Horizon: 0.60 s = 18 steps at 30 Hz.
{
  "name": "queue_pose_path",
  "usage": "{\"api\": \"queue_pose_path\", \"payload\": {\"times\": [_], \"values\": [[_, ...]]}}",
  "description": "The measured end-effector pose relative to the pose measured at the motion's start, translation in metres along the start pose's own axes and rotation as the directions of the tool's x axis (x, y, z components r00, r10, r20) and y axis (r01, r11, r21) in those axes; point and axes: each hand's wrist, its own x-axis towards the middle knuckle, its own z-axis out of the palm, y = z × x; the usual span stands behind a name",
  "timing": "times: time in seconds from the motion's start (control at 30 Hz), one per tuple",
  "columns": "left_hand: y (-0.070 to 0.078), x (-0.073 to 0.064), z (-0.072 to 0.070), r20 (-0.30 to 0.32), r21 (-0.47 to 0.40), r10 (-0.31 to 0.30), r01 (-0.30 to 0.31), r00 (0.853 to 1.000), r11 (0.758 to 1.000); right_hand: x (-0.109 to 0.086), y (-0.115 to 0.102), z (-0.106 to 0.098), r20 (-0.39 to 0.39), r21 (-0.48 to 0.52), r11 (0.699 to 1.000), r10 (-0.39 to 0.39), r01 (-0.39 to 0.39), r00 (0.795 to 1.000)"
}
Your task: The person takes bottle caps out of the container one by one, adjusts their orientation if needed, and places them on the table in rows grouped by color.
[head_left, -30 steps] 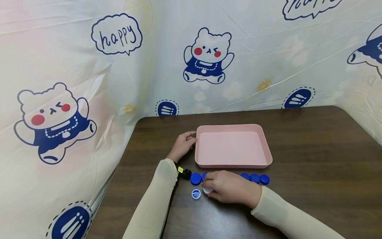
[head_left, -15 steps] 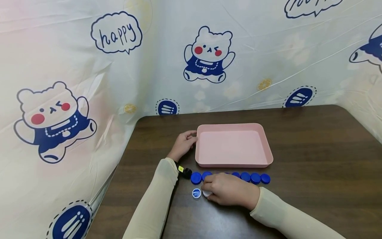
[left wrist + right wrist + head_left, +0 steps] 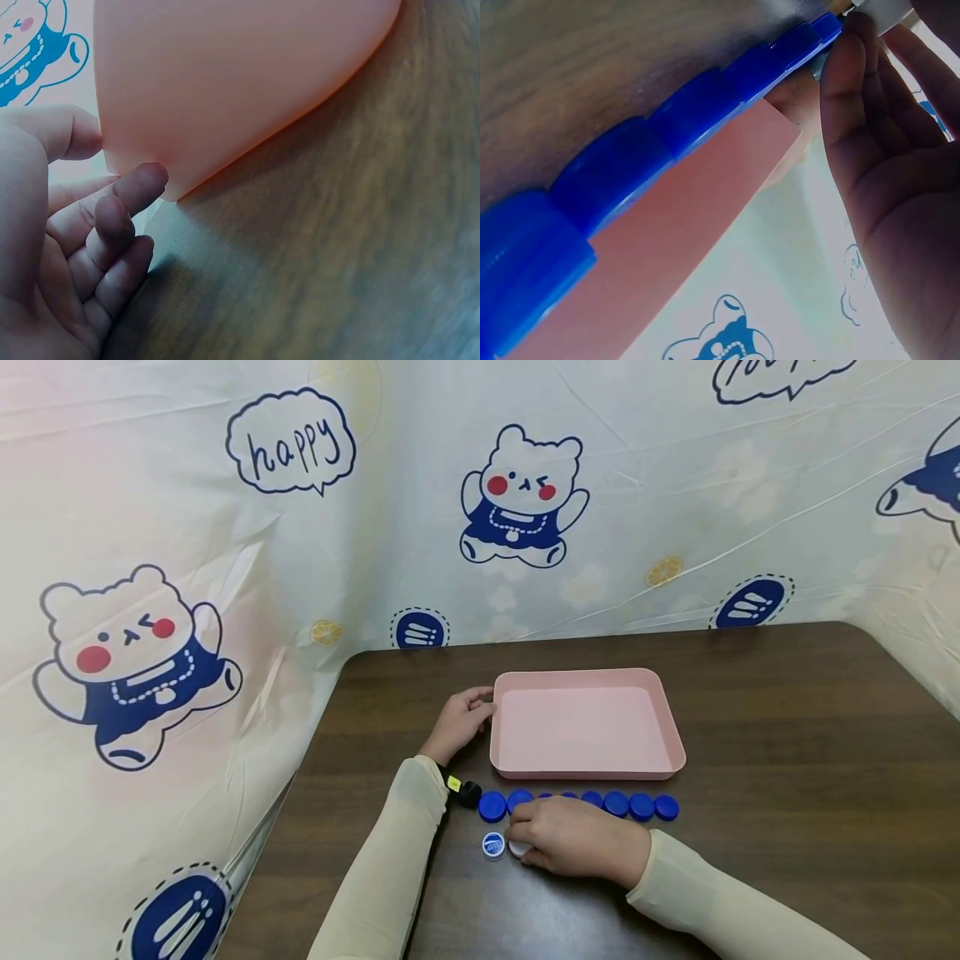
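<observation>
At the left side of the pink tray [image 3: 588, 735], my left hand [image 3: 456, 725] touches the outer wall with loosely bent fingers. The left wrist view shows a fingertip [image 3: 154, 178] against the tray wall [image 3: 247, 67]. My right hand [image 3: 573, 839] pinches a white round cap [image 3: 519, 848] between thumb and fingers, low over the table; most of it is hidden. In the right wrist view the same white cap [image 3: 885, 13] shows at the fingertips. Left of it sits a white cap with a blue printed top [image 3: 493, 845].
A row of several blue caps [image 3: 617, 803] runs along the tray's front side, partly hidden behind my right hand. A black wrist device [image 3: 468, 794] is on the left wrist beside the row's left end. The brown table [image 3: 787, 735] meets a printed curtain [image 3: 637, 510] at the back.
My right hand has shifted slightly toward me with the white cap, uncovering more of the blue row. The left hand and tray have stayed in place.
</observation>
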Motion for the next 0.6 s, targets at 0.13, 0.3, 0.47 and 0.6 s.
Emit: {"api": "queue_pose_path", "payload": {"times": [0.13, 0.3, 0.47, 0.6], "values": [[-0.0001, 0.0001, -0.0003, 0.003, -0.004, -0.002, 0.002, 1.0, 1.0, 0.0003, -0.0001, 0.0006, 0.0, -0.005, 1.0, -0.006, 0.006, 1.0], [0.0013, -0.0004, -0.0009, 0.005, -0.003, -0.017, 0.017, 1.0, 1.0, 0.0005, 0.0001, 0.0018, 0.002, -0.013, 1.0, -0.012, 0.012, 1.0], [0.0018, -0.0009, -0.001, 0.004, 0.004, -0.023, 0.023, 1.0, 1.0, 0.001, 0.0001, 0.003, 0.008, -0.012, 1.0, -0.011, 0.011, 1.0], [0.0017, -0.0012, -0.0008, 0.0, 0.003, -0.016, 0.016, 1.0, 1.0, 0.0015, -0.0002, 0.0039, 0.02, -0.003, 1.0, -0.001, 0.001, 1.0]]}}
